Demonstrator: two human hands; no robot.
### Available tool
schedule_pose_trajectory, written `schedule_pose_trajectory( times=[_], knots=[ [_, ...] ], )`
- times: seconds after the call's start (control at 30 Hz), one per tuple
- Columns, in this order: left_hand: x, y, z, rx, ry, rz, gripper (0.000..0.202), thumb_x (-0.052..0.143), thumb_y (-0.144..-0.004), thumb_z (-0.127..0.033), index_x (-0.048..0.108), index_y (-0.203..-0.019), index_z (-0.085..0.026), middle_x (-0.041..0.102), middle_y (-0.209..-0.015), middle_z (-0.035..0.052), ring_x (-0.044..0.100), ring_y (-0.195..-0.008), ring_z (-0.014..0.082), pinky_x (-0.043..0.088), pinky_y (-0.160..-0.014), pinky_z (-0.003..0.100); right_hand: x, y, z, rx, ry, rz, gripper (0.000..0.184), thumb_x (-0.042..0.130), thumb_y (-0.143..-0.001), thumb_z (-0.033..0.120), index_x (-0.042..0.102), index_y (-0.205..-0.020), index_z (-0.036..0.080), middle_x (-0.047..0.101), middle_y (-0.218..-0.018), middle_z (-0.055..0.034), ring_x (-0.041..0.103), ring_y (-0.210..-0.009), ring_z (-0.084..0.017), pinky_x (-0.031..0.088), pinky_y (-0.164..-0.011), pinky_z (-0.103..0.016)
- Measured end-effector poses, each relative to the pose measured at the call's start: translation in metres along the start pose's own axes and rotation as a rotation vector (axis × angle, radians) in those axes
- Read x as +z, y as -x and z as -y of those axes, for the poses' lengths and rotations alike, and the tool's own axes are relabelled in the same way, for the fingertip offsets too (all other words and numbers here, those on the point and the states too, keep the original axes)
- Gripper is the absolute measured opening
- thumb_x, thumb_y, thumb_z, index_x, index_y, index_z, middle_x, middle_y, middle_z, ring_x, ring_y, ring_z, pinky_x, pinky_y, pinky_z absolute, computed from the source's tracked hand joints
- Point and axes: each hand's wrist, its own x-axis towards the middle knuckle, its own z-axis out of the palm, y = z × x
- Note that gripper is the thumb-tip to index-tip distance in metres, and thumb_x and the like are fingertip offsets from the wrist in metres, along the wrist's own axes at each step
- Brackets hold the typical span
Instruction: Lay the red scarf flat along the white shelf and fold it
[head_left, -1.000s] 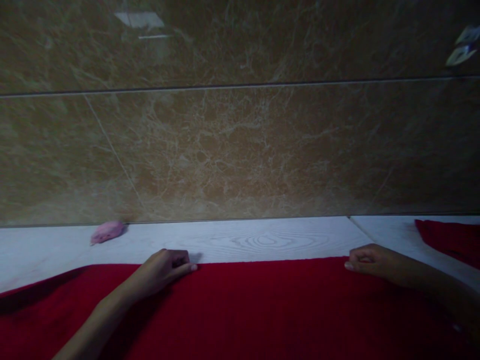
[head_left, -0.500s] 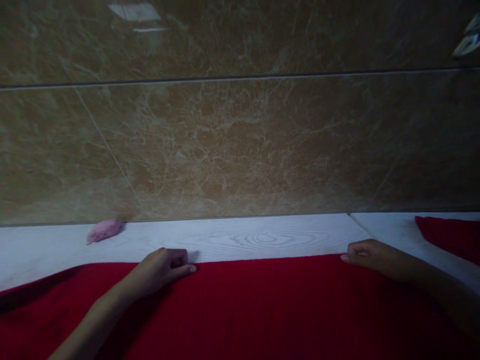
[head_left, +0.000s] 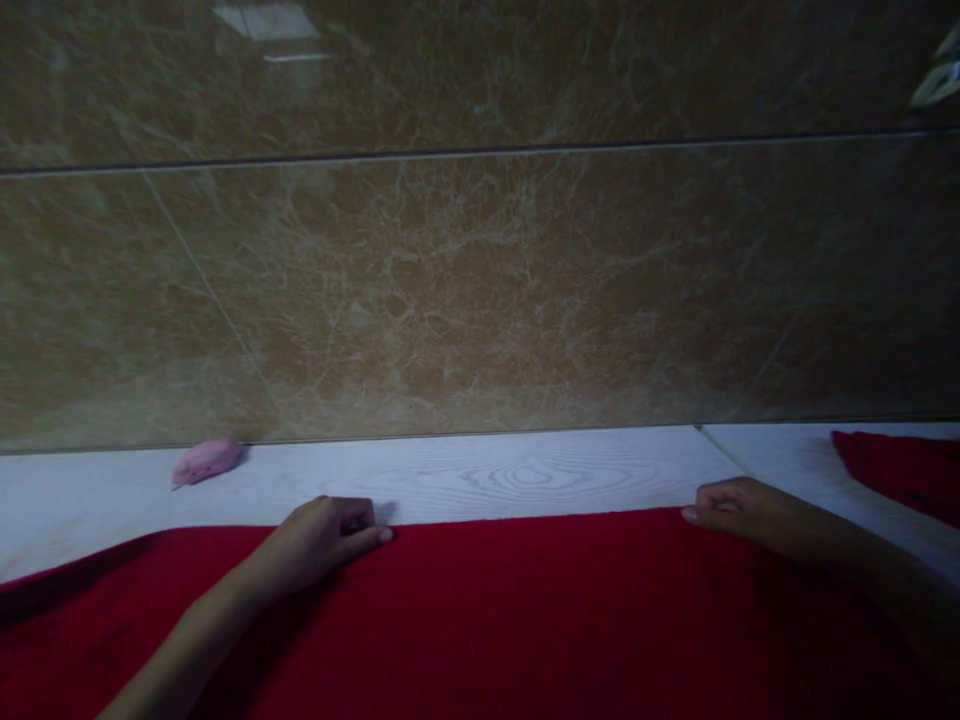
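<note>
A large red cloth (head_left: 525, 610) spreads across the lower part of the head view, its far edge running nearly straight between my hands. My left hand (head_left: 334, 530) is closed at that edge, left of centre, with thumb and curled fingers pinching the fabric. At the right, my right hand (head_left: 731, 507) grips the same edge between thumb and bent fingers. The stretch of cloth between them looks smooth. Toward the left, the edge slopes nearer and shows a dark fold. The near part of the cloth runs out of view.
A white wood-grain surface (head_left: 517, 475) lies under the cloth, with a seam at the right. Behind it rises a brown marbled tile wall (head_left: 480, 290). A small pink object (head_left: 208, 461) lies against the wall at left; more red fabric (head_left: 904, 470) lies at far right.
</note>
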Motion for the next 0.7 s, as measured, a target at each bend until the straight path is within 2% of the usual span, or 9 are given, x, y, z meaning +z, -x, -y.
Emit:
schedule_pose_trajectory(
  times=[0.33, 0.5, 0.6, 0.7],
  knots=[
    [0.000, 0.000, -0.003, -0.021, -0.039, -0.018, 0.050, 0.044, -0.083, -0.069, 0.056, -0.072, -0.021, 0.061, -0.067, 0.0017, 0.053, -0.063, 0.0180, 0.029, -0.058, 0.027, 0.000, -0.001, 0.002, -0.011, 0.015, -0.012, 0.059, 0.052, -0.065, 0.081, 0.048, -0.060, 0.023, 0.049, -0.061, -0.0013, 0.044, -0.062, -0.018, 0.034, -0.061, -0.033],
    [-0.003, 0.002, -0.008, -0.039, -0.075, -0.035, 0.050, 0.044, -0.084, -0.070, 0.056, -0.073, -0.022, 0.063, -0.069, 0.0022, 0.056, -0.064, 0.0191, 0.031, -0.060, 0.027, 0.001, -0.004, -0.004, -0.003, 0.032, 0.002, 0.058, 0.051, -0.067, 0.081, 0.050, -0.062, 0.023, 0.053, -0.064, -0.0027, 0.049, -0.065, -0.020, 0.037, -0.064, -0.034],
    [-0.013, 0.005, 0.000, -0.080, -0.105, -0.092, 0.053, 0.039, -0.085, -0.071, 0.056, -0.072, -0.023, 0.063, -0.068, 0.0026, 0.057, -0.064, 0.0197, 0.032, -0.062, 0.028, 0.002, -0.007, -0.010, 0.020, 0.021, 0.011, 0.059, 0.051, -0.066, 0.083, 0.052, -0.063, 0.023, 0.059, -0.068, -0.0050, 0.054, -0.068, -0.023, 0.041, -0.065, -0.035],
    [-0.026, 0.011, 0.023, -0.146, -0.092, -0.167, 0.056, 0.030, -0.086, -0.071, 0.053, -0.068, -0.023, 0.058, -0.064, 0.0021, 0.053, -0.062, 0.0191, 0.032, -0.063, 0.029, 0.003, -0.011, -0.019, 0.014, 0.014, 0.014, 0.061, 0.051, -0.065, 0.086, 0.055, -0.062, 0.025, 0.063, -0.071, -0.0081, 0.058, -0.070, -0.026, 0.044, -0.066, -0.038]
  ],
)
